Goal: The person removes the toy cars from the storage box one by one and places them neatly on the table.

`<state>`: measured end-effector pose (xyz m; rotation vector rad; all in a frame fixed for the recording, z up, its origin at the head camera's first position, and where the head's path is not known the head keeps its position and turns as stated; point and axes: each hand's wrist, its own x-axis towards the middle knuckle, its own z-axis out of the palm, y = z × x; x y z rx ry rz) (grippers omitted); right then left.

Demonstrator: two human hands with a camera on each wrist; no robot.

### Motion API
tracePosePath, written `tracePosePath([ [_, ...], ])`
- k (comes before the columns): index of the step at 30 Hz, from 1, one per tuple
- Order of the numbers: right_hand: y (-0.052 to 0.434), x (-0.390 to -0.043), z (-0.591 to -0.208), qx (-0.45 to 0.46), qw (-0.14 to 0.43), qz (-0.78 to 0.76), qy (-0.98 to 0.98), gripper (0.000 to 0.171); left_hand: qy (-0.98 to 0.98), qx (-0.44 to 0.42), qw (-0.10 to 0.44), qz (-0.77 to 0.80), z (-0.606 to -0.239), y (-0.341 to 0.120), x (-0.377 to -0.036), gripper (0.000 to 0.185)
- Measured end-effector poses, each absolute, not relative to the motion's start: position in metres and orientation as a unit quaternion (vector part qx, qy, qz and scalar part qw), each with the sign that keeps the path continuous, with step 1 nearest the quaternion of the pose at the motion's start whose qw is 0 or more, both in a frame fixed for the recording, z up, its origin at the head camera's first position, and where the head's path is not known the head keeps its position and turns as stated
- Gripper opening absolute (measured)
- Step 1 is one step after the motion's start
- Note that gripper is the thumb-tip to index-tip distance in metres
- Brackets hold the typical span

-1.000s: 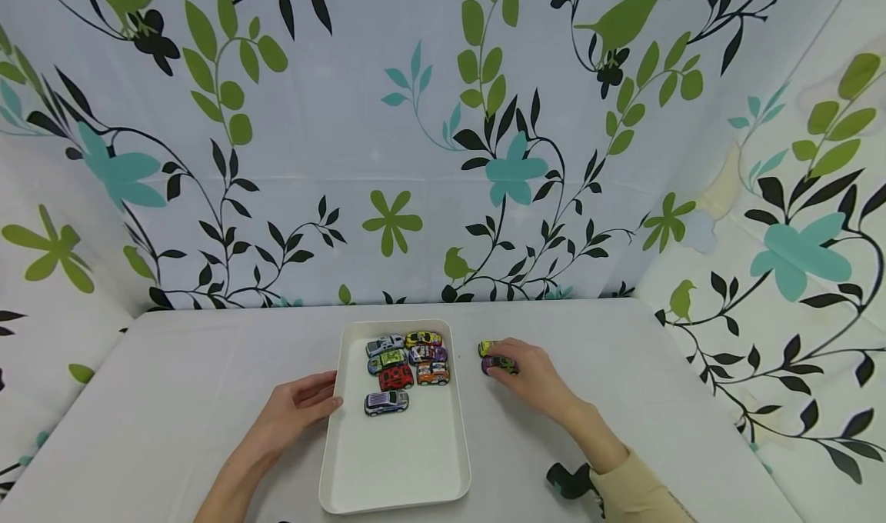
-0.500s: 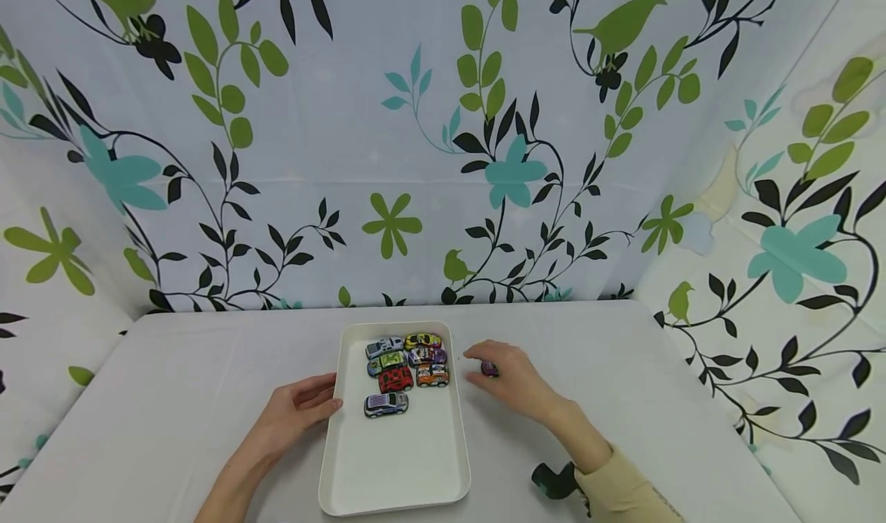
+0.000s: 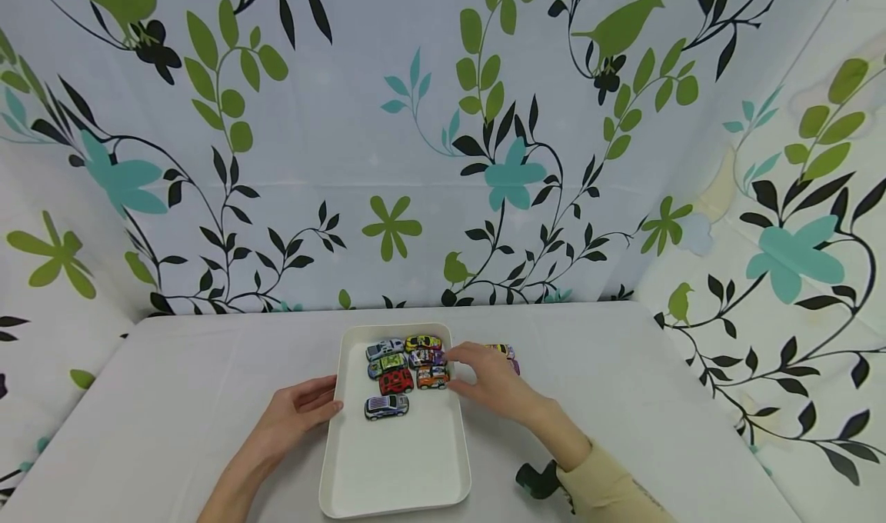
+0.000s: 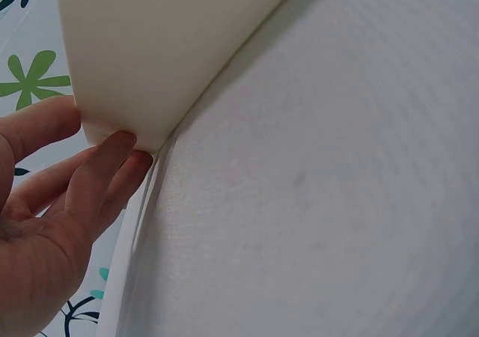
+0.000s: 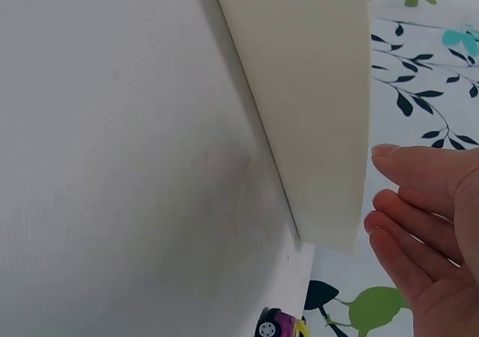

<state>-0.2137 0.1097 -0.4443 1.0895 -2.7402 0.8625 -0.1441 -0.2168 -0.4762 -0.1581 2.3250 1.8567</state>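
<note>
A white tray (image 3: pixel 332 461) lies mid-table with several toy cars in its far half, among them an orange car (image 3: pixel 432 375), a red car (image 3: pixel 395 379) and a silver-blue car (image 3: pixel 386 404). My left hand (image 3: pixel 331 402) rests on the table, its fingers (image 4: pixel 112 161) touching the tray wall (image 4: pixel 150 52). My right hand (image 3: pixel 457 369) reaches over the tray's right rim beside the orange car; its fingers (image 5: pixel 408 210) are relaxed and hold nothing. A yellow car (image 3: pixel 500 349) and a purple car (image 3: pixel 514 366) sit on the table just behind that hand.
The white table (image 3: pixel 657 400) is walled on three sides by a floral cloth (image 3: pixel 415 161). A black wrist strap (image 3: pixel 536 481) shows at my right sleeve. The tray's near half (image 3: pixel 398 461) holds no cars.
My right hand has let go of the purple car, left it beside the yellow one, and moved left to the tray's right rim. The left hand has stayed put.
</note>
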Motion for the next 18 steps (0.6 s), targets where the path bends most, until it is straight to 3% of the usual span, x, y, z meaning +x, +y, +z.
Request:
tracePosePath([
  [18,0.086,-0.217,-0.454,0.363,0.008,0.22,-0.906,0.04,0.776,-0.05,0.076,0.624,-0.478,-0.217,-0.144,0.06],
])
